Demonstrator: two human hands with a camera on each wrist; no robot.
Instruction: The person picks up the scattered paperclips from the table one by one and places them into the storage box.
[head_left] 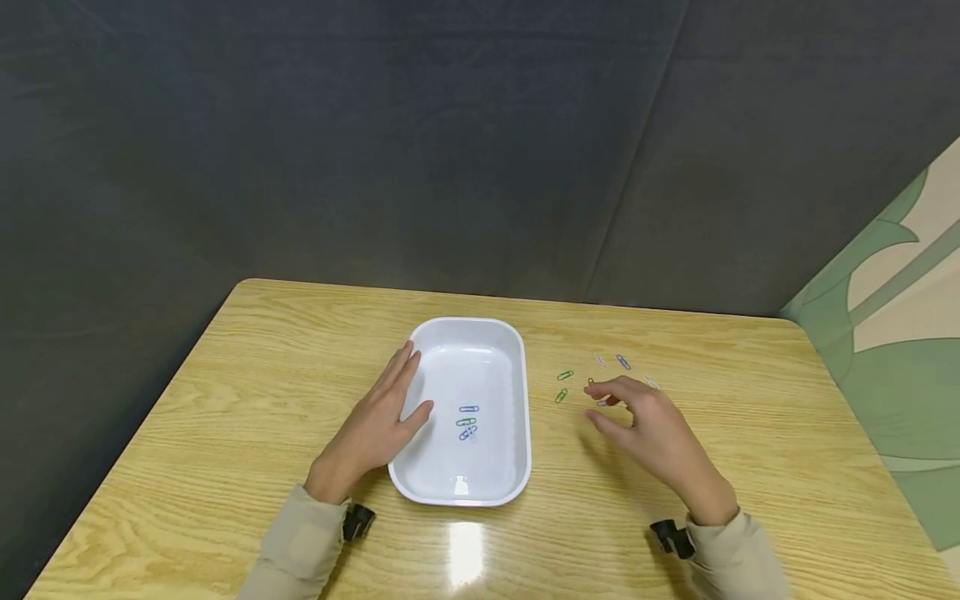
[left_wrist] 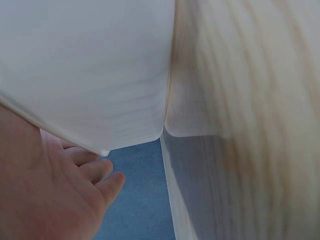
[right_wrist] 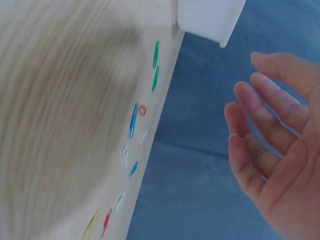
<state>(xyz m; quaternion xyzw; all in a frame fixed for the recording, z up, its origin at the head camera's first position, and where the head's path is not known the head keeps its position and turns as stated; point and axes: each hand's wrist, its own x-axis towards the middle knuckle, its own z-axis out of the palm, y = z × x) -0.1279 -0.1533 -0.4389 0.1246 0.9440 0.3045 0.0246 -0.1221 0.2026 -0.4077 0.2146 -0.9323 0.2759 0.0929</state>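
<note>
Hands differ here: the right hand (head_left: 656, 429), right of centre in the head view, is bent with a gap between thumb and fingers and nothing visible between them; the left hand (head_left: 382, 421) lies with fingers fairly straight along the white tray (head_left: 468, 367), thumb over its inside. Near the right fingertips, loose on the table, are two green paper clips (head_left: 562, 396), a red paper clip (head_left: 591, 382), a blue paper clip (head_left: 623, 362) and some pale ones. They look light, stiff and springy, hardly fragile, but thin and probably slick, so a pinch across the long sides, or at a tipped-up end, should suit best. More clips, blue and green among them, lie in the tray's lower middle. The tray seems rigid and smooth, likely to slide, best steadied by its rim. Wood-grain table (head_left: 300, 375) fills the lower frame; dark cloth (head_left: 450, 150) spans the top.
</note>
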